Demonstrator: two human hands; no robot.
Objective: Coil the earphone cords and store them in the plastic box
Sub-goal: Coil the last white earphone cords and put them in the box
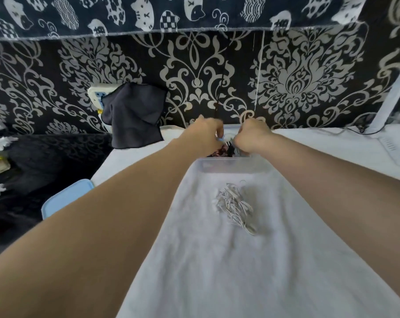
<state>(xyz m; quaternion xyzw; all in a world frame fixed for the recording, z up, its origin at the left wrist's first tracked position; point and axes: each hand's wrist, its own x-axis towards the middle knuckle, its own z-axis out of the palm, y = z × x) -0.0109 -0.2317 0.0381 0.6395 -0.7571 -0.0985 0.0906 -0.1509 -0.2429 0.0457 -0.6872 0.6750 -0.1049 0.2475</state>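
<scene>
A clear plastic box [231, 165] stands on the white towel [217, 260] at the far end of the table. Both my hands reach into it. My left hand [205, 134] and my right hand [251, 136] have their fingers curled down onto dark and reddish coiled cords [222, 149] inside the box. What exactly each hand pinches is hidden by the fingers. A tangled white earphone cord [234, 206] lies loose on the towel, nearer to me than the box.
A light blue lid [66, 198] lies at the table's left edge. A dark cloth [134, 115] hangs over a socket on the patterned wall. A white device [393, 148] and a cable sit at the far right. Dark bedding with crumpled tissues lies to the left.
</scene>
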